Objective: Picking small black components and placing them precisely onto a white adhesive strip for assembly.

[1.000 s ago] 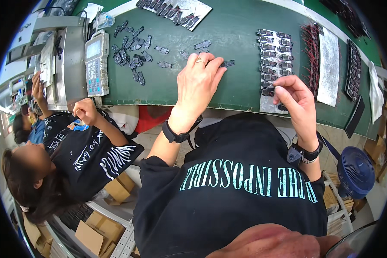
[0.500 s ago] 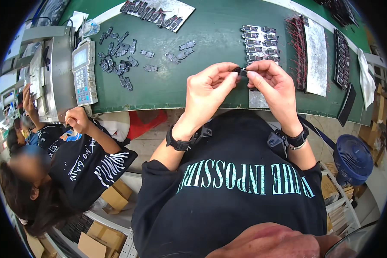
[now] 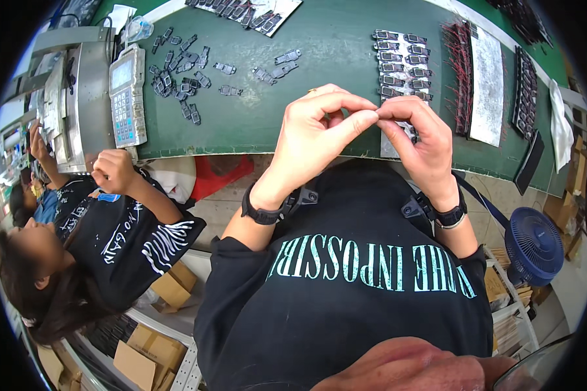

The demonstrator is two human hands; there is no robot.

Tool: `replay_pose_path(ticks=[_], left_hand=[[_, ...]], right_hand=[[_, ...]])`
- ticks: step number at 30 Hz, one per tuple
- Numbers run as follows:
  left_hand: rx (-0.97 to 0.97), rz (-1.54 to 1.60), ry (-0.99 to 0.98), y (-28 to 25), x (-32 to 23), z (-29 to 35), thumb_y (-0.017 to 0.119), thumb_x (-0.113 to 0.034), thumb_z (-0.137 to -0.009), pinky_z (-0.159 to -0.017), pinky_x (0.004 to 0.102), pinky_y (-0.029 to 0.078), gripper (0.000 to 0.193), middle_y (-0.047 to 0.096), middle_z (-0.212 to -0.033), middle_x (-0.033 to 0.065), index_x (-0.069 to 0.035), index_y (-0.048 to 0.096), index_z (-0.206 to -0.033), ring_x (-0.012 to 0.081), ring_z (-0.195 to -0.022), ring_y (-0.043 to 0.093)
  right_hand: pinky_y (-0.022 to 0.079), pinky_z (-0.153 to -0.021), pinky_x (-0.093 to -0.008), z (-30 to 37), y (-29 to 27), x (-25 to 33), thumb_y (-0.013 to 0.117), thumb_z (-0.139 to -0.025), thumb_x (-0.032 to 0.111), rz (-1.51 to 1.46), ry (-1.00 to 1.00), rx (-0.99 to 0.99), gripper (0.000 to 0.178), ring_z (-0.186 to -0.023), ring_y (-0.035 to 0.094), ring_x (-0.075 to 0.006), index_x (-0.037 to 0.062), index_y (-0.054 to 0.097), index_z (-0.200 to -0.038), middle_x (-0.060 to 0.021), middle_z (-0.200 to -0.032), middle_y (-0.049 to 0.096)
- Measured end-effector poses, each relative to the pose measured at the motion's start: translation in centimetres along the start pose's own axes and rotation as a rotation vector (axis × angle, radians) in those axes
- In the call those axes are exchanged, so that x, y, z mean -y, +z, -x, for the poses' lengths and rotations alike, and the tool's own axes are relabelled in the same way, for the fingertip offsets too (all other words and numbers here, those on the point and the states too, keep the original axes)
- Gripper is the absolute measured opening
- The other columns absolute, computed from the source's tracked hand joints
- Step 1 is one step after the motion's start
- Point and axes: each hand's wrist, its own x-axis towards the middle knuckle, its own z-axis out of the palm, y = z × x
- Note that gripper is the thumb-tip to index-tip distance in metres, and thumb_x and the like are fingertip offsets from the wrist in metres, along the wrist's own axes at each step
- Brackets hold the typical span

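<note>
My left hand (image 3: 316, 133) and my right hand (image 3: 424, 130) meet fingertip to fingertip above the table's near edge. Both are closed in a pinch, thumbs against index fingers. Whatever sits between the fingertips is hidden now. Just beyond my right hand, small black plastic housings (image 3: 391, 67) lie in two columns on a pale strip (image 3: 389, 148). Its near part is partly covered by that hand. More of the same black housings (image 3: 230, 90) are scattered loose on the green table (image 3: 319, 58) to the left, the densest pile beside a keypad device.
A keypad device with a display (image 3: 128, 98) stands at the left. Rows of parts with red wires (image 3: 460, 78) lie beside a pale board (image 3: 487, 85) at the right. A co-worker's hand (image 3: 114, 171) is raised at the left. A blue fan (image 3: 535, 244) stands at the lower right.
A small black part showed between my fingertips before; now the fingers cover it or it is out of sight. My hands have closed together, and the view has shifted slightly.
</note>
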Motion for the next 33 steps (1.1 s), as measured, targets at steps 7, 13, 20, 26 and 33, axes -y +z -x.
replay_pose_path(ticks=[7,13,20,26,33], left_hand=[[0.055,0.465,-0.491,-2.9,-1.5,2.1,0.067,-0.018,-0.095,-0.05,0.0237,0.037,0.014,0.062,-0.075,-0.002,-0.005,0.069,-0.092,0.0035,-0.056,0.046],[0.28,-0.606,-0.142,-6.6,-2.0,8.8,0.069,-0.021,-0.092,-0.049,0.032,0.044,0.021,0.062,-0.064,0.0075,-0.006,0.062,-0.08,0.0208,-0.051,0.058],[0.019,-0.875,0.104,-4.6,-1.2,6.5,0.077,-0.023,-0.081,-0.059,0.036,0.051,0.018,0.063,-0.077,0.004,-0.009,0.067,-0.078,0.023,-0.069,0.064],[-0.003,-0.756,0.207,-2.8,-1.0,2.0,0.076,-0.013,-0.083,-0.058,0.0289,0.048,0.009,0.065,-0.077,0.0028,-0.005,0.071,-0.086,0.0177,-0.067,0.061],[0.038,-0.235,0.033,-0.9,-2.7,0.9,0.072,-0.009,-0.085,-0.058,0.0294,0.048,0.01,0.066,-0.079,0.0061,-0.003,0.071,-0.092,0.0174,-0.064,0.06]], right_hand=[[0.053,-0.079,-0.0286,0.8,0.2,-0.7,0.068,-0.086,-0.008,-0.059,-0.092,-0.013,0.017,-0.084,0.064,-0.0156,-0.0012,0.065,-0.101,-0.0076,-0.091,0.065],[0.054,-0.077,-0.0292,0.7,-1.0,-1.4,0.063,-0.094,0.001,-0.681,0.446,-0.106,0.016,-0.081,0.064,-0.0153,-0.0022,0.062,-0.109,-0.0066,-0.09,0.064],[0.054,-0.075,-0.0295,0.5,-0.2,-1.8,0.063,-0.096,0.007,-0.774,0.505,-0.05,0.018,-0.08,0.063,-0.0134,-0.0011,0.061,-0.112,-0.005,-0.091,0.063],[0.054,-0.075,-0.0296,0.7,-0.5,-1.6,0.063,-0.096,0.008,-0.992,0.61,0.015,0.018,-0.08,0.063,-0.0129,0.0,0.06,-0.112,-0.0051,-0.094,0.063],[0.054,-0.08,-0.0286,1.0,0.0,-0.6,0.065,-0.094,0.003,-0.645,0.338,-0.015,0.018,-0.086,0.063,-0.0132,-0.0005,0.058,-0.11,-0.0073,-0.102,0.061]])
